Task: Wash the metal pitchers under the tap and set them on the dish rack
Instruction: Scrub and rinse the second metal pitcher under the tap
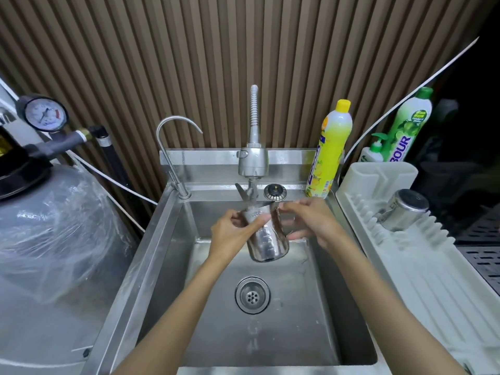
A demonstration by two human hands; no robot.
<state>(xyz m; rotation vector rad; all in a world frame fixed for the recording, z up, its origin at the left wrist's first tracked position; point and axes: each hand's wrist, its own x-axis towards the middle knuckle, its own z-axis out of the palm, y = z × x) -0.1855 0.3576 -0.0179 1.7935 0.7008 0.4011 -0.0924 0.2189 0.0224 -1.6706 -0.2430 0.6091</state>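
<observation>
Both forearms reach over the sink's point(151, 255) near rim. Far right, a green bottle point(405, 131) reads "BOUR". The pitcher point(266, 239) hangs mid-basin under the tap point(253, 161), clear of the walls. The left hand point(230, 234) wraps its body and the right hand point(311, 220) curls round its rim and handle. A second pitcher point(403, 209) lies on the dish rack point(422, 261), right.

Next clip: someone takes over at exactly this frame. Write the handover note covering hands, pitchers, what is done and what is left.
Left hand: grips the held pitcher near its rim.
Right hand: fingers curled round the same pitcher's other side.
The held pitcher is tilted just below the tap, above the sink.
The second pitcher rests bottom-up on the dish rack.
Done: one pitcher racked.
Left: finish rinsing the held pitcher, then set it on the rack.
</observation>
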